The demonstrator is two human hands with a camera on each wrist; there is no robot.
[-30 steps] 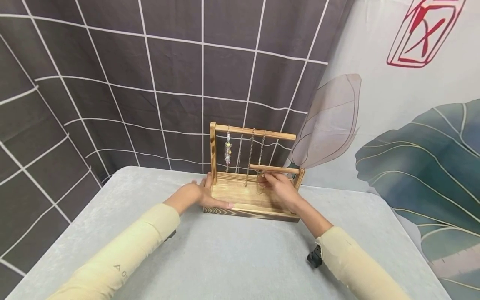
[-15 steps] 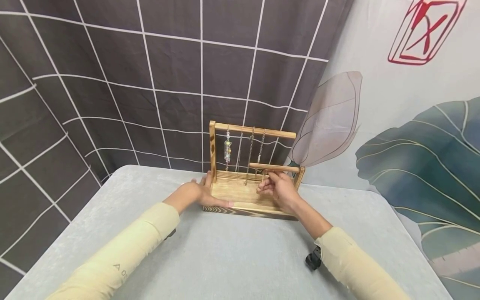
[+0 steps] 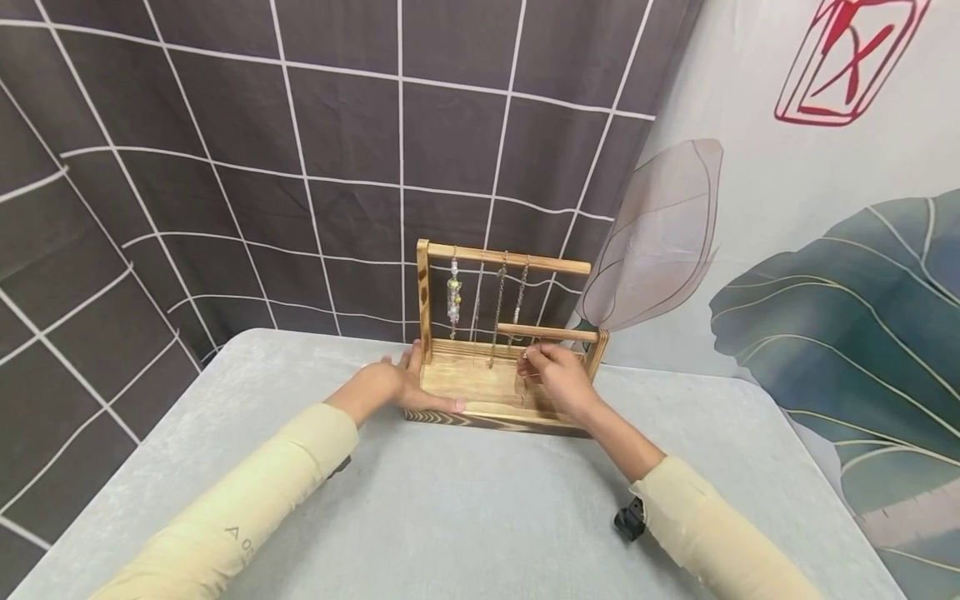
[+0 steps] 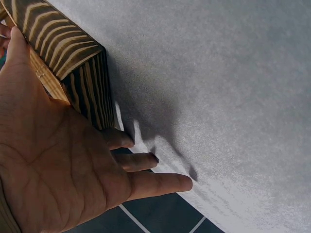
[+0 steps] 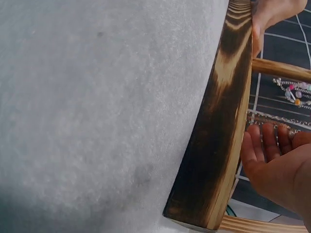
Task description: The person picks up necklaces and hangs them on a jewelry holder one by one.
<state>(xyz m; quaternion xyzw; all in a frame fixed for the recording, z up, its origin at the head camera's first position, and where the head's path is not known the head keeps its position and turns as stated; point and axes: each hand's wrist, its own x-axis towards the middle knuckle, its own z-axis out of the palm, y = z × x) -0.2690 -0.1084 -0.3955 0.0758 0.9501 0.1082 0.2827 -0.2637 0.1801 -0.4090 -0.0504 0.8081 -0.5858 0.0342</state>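
A wooden jewelry stand (image 3: 465,385) with a shallow tray base, a long upper bar (image 3: 558,264) and a short lower bar (image 3: 551,332) stands on the table. My left hand (image 3: 393,385) rests against its left end, thumb along the tray's front edge. In the left wrist view that hand (image 4: 73,155) has its fingers stretched past the dark-grained corner. Just under the lower bar, my right hand (image 3: 566,382) pinches a thin looped piece of jewelry (image 3: 523,390), partly hidden by the fingers. Its kind stays unclear. Curled fingers show on the right hand (image 5: 277,165) in its wrist view.
From the upper bar hang a colorful beaded bracelet (image 3: 453,300) and several fine chains (image 3: 499,304). A pale cloth covers the table (image 3: 480,508). Behind it hangs a dark gridded curtain (image 3: 337,225), with a leaf-patterned cloth (image 3: 847,317) on the right.
My right hand has shifted slightly under the lower bar, its fingers curling inward and then loosening, with the thin loop showing again below them. The left hand stays on the stand.
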